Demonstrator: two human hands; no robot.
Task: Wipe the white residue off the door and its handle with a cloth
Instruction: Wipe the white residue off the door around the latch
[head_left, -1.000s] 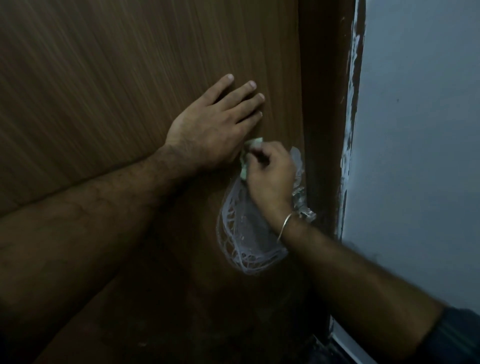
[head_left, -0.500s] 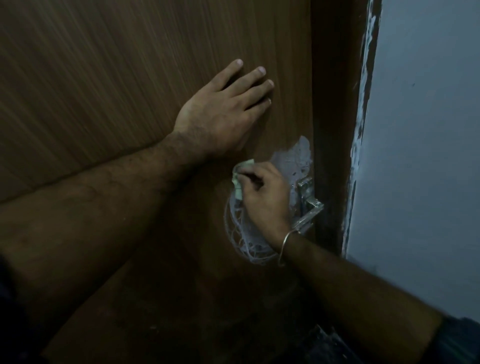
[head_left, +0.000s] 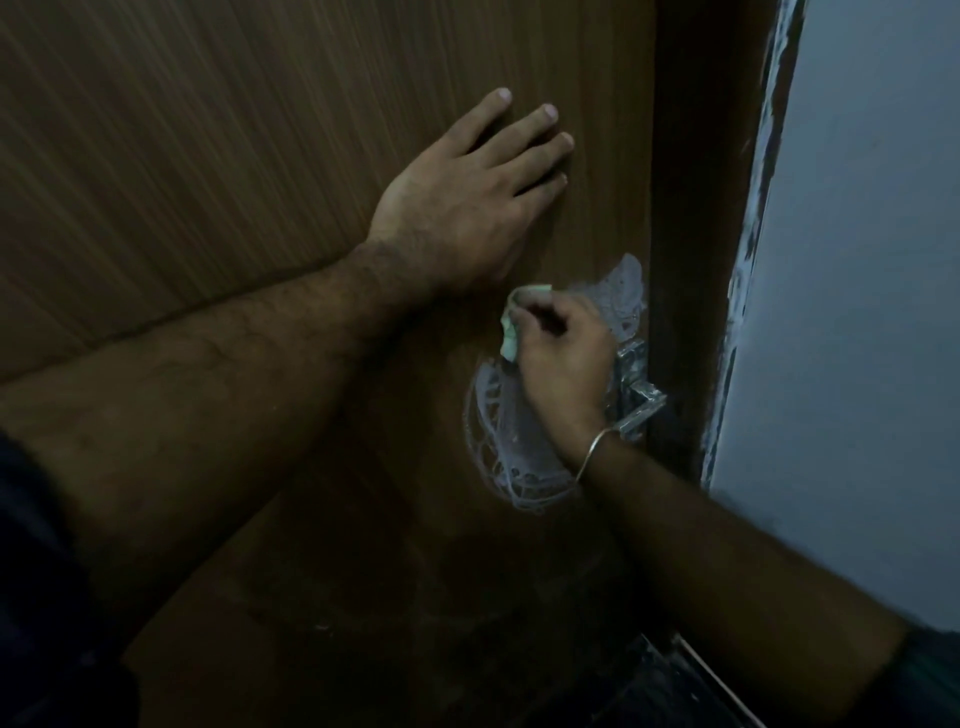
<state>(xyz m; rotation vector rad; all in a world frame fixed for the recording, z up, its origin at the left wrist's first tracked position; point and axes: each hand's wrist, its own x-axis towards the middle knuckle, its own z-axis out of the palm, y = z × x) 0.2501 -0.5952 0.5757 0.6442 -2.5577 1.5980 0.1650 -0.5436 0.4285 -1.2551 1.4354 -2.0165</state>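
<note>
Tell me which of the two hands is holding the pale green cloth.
The right hand, the one with the thin metal bangle at its wrist, grips the pale green cloth. The left hand lies flat and empty on the brown wooden door.

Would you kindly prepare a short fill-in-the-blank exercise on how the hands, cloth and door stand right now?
1. The left hand lies ____ against the door, fingers spread.
2. The right hand pinches a pale green ____.
3. The white residue sits beside the metal ____ at the door's edge.
4. A thin metal ____ circles the right wrist.

Missing words: flat; cloth; handle; bangle
</note>
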